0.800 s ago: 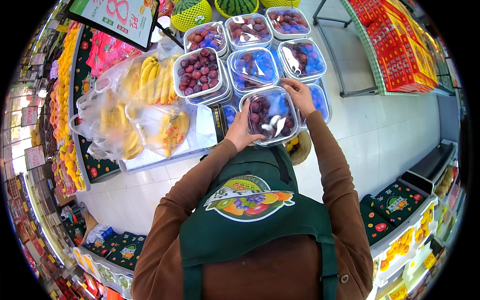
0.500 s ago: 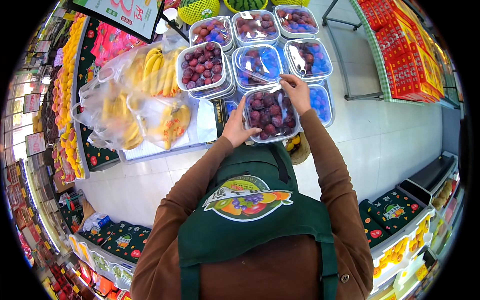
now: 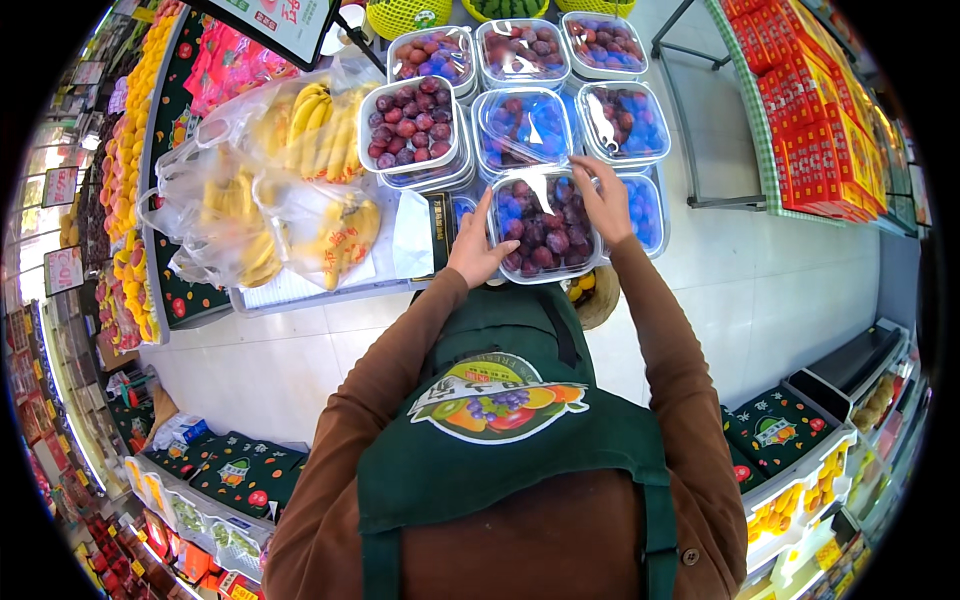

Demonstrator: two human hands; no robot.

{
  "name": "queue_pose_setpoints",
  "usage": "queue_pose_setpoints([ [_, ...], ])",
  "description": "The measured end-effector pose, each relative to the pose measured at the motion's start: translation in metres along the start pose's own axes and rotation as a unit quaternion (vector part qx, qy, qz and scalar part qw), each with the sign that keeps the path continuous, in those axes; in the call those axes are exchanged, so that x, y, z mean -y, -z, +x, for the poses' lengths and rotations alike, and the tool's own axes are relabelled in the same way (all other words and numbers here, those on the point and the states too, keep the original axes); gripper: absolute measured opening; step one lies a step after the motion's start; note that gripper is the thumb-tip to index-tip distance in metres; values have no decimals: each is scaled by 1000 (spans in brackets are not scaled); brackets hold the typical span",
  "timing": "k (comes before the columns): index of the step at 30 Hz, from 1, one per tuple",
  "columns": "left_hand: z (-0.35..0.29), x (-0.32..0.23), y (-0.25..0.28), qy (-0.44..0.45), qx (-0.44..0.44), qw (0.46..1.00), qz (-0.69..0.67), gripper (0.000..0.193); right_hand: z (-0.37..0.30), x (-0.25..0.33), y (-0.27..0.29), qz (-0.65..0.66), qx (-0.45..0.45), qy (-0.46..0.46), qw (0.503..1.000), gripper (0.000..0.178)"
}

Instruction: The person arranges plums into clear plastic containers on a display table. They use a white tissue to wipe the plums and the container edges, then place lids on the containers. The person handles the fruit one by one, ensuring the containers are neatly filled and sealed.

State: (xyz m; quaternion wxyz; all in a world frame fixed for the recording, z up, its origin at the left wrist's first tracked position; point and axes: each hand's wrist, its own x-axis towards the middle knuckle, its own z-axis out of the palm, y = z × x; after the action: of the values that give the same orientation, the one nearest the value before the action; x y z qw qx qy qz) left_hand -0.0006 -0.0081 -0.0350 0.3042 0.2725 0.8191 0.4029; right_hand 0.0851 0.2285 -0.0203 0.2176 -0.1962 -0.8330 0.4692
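A clear plastic box of dark red plums (image 3: 545, 235) sits at the near edge of the display, right in front of me. My left hand (image 3: 478, 247) holds its left side, thumb over the near rim and fingers along the wall. At the far right corner, my right hand (image 3: 604, 203) has its fingers and thumb on the edge of the clear lid (image 3: 545, 187), which lies over the plums. Just beyond is another lidded plum box (image 3: 522, 130). An open box of plums (image 3: 410, 125) tops a stack to the left, its fruit uncovered.
Bagged bananas (image 3: 320, 140) lie left of the plum boxes, beside a white paper sheet (image 3: 413, 235). More lidded plum boxes (image 3: 522, 50) stand behind. Red cartons (image 3: 815, 130) are piled on a stand at the right. A sign board (image 3: 275, 25) overhangs the far left.
My right hand has shifted slightly right and down along the lid's far right corner. The lid now lies flatter over the plums. My left hand stays on the box's side.
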Motion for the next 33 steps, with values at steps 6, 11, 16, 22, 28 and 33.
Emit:
queue_pose_setpoints([
  [6,0,-12,11,48,57,996,-45,104,-27,12,38,-216,249,102,938,96],
  [11,-3,-19,21,31,87,995,48,111,-29,17,43,-246,297,98,917,121],
  [16,-4,-28,23,-125,30,954,272,131,-27,24,40,-275,316,102,902,129],
  [22,11,-35,24,-241,60,926,283,139,-27,26,39,-291,326,103,893,131],
  [28,12,-35,21,-240,83,922,293,143,-27,23,37,-281,316,108,900,132],
  [33,15,-32,18,-239,93,917,305,143,-28,18,35,-276,316,110,901,134],
])
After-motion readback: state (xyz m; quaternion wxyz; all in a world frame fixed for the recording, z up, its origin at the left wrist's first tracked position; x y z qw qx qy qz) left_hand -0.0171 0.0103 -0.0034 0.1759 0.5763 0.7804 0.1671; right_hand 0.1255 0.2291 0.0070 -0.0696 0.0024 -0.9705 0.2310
